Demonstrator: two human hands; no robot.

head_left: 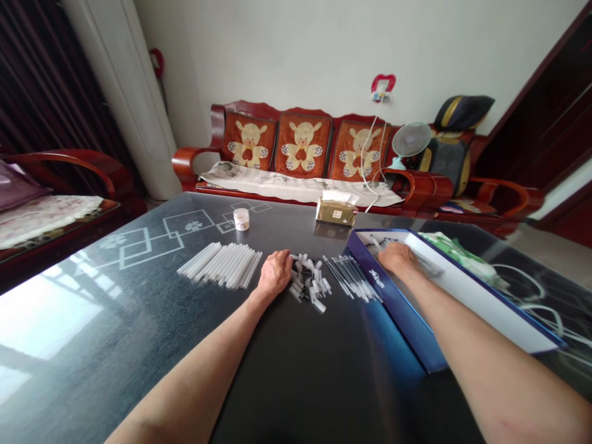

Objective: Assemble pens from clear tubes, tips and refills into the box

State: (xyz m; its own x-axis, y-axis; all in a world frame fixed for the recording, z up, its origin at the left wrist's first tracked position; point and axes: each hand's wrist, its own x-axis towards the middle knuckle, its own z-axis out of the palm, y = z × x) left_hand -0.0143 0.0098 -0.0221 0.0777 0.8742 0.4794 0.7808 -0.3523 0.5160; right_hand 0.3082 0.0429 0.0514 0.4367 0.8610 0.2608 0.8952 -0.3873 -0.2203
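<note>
My left hand (pixel 274 273) rests on the dark glossy table (pixel 139 308), fingers curled down beside a heap of small white and black pen caps (pixel 309 282); what it holds, if anything, is hidden. To its left lies a row of white pen barrels (pixel 221 264). Thin pen refills (pixel 352 277) lie in a fan right of the caps. My right hand (pixel 398 258) reaches into a blue-edged white box (pixel 467 296), palm down on the pens inside, fingers hidden.
A small white jar (pixel 241 219) and a tissue box (pixel 336 210) stand farther back on the table. A green and white packet (pixel 457 256) lies right of the box. Behind are a red wooden sofa (pixel 303 154) with cushions, and a small fan (pixel 411 142).
</note>
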